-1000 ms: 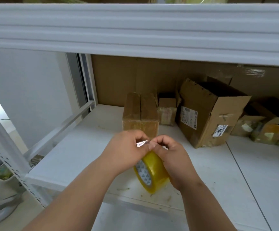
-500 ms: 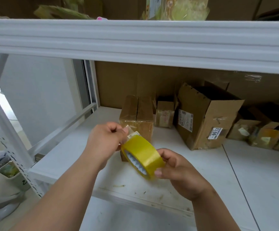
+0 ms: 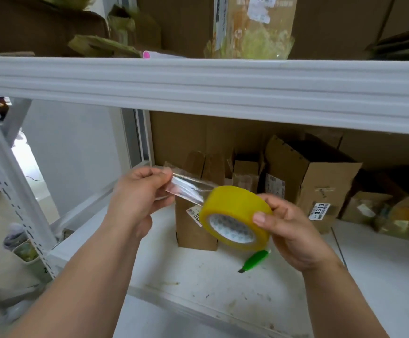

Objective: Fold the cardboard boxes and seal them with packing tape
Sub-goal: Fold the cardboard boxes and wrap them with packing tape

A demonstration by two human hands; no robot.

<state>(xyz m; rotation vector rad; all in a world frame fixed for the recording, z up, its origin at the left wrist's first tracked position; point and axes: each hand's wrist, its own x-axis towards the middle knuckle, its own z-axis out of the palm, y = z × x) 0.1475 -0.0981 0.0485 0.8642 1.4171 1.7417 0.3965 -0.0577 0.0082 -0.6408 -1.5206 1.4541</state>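
My right hand (image 3: 293,230) grips a yellow roll of packing tape (image 3: 235,213) above the white shelf (image 3: 198,284). My left hand (image 3: 137,196) pinches the free end of a clear strip of tape (image 3: 188,189) stretched out from the roll to the left. Behind the roll stands a small closed cardboard box (image 3: 193,225) with a label on its front, partly hidden by the roll and the strip.
A green utility knife (image 3: 256,259) lies on the shelf under the roll. An open cardboard box (image 3: 320,181) with a 0613 label and several smaller boxes stand at the back right. A white shelf beam (image 3: 198,86) crosses overhead, and a perforated upright (image 3: 15,191) stands at left.
My left hand has pulled the tape's end away from the roll to the left, drawing out a strip. Both hands have risen, and the knife has come into view under the roll.
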